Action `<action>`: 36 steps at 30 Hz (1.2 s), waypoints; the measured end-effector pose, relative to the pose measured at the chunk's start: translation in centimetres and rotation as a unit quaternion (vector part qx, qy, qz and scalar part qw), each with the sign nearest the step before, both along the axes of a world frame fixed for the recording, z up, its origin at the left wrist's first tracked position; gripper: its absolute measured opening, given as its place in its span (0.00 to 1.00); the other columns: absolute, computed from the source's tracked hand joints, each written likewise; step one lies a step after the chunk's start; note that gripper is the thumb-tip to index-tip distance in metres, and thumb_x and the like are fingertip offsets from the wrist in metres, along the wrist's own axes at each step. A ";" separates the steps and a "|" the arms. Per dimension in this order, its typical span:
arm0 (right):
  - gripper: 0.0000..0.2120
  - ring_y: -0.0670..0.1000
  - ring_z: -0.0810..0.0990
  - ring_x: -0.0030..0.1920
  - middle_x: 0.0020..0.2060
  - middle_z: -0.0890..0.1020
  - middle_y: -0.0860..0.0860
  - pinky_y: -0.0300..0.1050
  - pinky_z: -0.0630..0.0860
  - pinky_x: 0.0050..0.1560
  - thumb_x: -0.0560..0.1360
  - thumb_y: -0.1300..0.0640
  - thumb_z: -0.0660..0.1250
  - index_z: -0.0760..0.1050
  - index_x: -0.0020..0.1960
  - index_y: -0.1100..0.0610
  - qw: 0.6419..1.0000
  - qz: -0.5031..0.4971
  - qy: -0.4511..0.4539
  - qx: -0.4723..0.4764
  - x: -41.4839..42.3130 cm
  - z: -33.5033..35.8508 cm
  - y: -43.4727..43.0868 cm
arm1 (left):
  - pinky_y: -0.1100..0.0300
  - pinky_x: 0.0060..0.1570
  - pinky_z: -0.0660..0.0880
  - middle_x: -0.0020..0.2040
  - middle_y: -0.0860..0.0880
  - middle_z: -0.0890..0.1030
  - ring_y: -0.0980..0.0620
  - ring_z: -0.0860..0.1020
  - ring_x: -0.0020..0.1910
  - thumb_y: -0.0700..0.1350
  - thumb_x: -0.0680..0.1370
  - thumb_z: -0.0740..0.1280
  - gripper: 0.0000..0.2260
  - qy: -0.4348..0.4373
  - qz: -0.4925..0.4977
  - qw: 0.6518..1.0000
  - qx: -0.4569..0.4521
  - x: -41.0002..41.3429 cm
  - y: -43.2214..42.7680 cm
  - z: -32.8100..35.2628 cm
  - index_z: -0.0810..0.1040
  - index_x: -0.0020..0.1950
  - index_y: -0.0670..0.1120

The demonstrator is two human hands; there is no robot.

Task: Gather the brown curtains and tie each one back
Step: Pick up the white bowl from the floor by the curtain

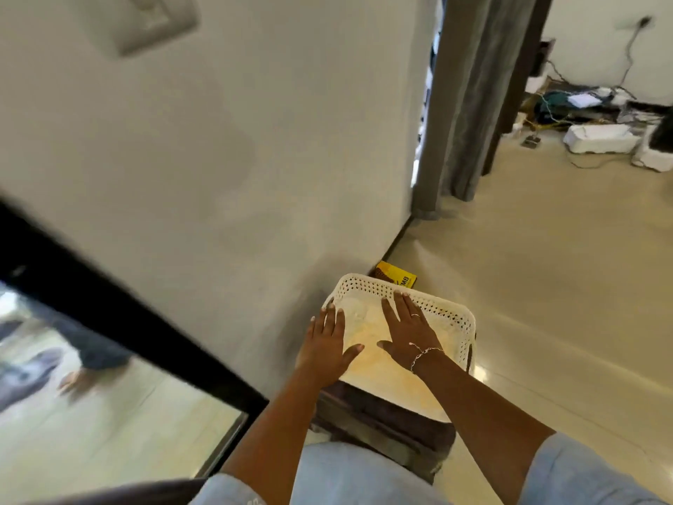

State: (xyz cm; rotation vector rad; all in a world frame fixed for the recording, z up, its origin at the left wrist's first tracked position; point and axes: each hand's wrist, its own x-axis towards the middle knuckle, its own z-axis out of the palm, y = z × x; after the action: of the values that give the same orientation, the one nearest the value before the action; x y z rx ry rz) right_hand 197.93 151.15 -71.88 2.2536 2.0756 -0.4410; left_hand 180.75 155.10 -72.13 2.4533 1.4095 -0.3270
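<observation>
Both hands lie flat and spread on an upturned white perforated basket (408, 344) in the lower middle of the frame. The left hand (326, 346) rests on its near-left part and the right hand (409, 335), with a ring and a thin bracelet, on its middle. The fingers (391, 311) of both are released and straight, grasping nothing.

The basket sits on a dark, blurred stack (382, 424) beneath it; whether that is folded cloth or a stool I cannot tell.

The only curtain (469, 100) in sight hangs in the upper right of the frame, at the edge of a doorway, well apart from the hands. It reads grey-brown here and falls in long soft folds to the floor (546, 267). Such cloth should be light and limp and should bunch easily, though a full length may slip through a loose grip. The sensible hold is probably around the gathered folds at mid-height, one hand circling them while the other passes a tie around.

The floor is smooth, pale and glossy. A plain wall (218, 158) fills the left, with a black-framed mirror (120, 322) at lower left. A yellow box (397, 277) lies by the skirting behind the basket, and cables and white boxes (601, 138) clutter the far room.
</observation>
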 end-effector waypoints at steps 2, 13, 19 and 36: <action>0.40 0.60 0.41 0.76 0.75 0.40 0.61 0.51 0.41 0.75 0.77 0.43 0.58 0.37 0.76 0.58 0.999 0.039 -0.011 0.012 -0.9 0.3 -2.1 | 0.50 0.73 0.37 0.76 0.42 0.38 0.44 0.37 0.75 0.62 0.79 0.47 0.35 -0.007 0.045 0.999 -0.006 -1.4 -3.3 0.8 0.37 0.75 0.42; 0.38 0.59 0.45 0.76 0.76 0.45 0.60 0.51 0.47 0.75 0.77 0.43 0.59 0.42 0.76 0.58 0.975 0.219 0.000 0.041 -10.3 3.8 -10.8 | 0.53 0.73 0.38 0.77 0.44 0.39 0.46 0.38 0.75 0.61 0.79 0.49 0.34 -0.018 0.227 0.974 0.012 -10.8 -20.6 5.2 0.39 0.75 0.43; 0.38 0.59 0.44 0.76 0.76 0.46 0.59 0.50 0.44 0.75 0.77 0.45 0.60 0.43 0.76 0.57 0.951 0.309 0.008 0.028 -17.8 3.9 -16.1 | 0.53 0.73 0.37 0.77 0.43 0.42 0.46 0.40 0.76 0.62 0.79 0.49 0.34 0.009 0.310 0.950 0.035 -16.8 -28.5 4.7 0.41 0.76 0.43; 0.36 0.58 0.48 0.76 0.76 0.50 0.57 0.50 0.48 0.75 0.77 0.43 0.60 0.46 0.76 0.55 0.871 0.487 0.055 0.030 -40.3 4.6 -45.4 | 0.53 0.74 0.40 0.77 0.42 0.44 0.46 0.42 0.76 0.60 0.79 0.50 0.34 -0.012 0.558 0.829 0.048 -34.6 -63.9 6.2 0.42 0.76 0.41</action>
State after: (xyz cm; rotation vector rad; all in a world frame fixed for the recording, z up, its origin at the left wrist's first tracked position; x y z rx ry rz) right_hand 157.59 105.77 -67.23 0.9252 2.9089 -0.4080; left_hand 146.10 91.20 -65.92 1.2686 2.5420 0.0624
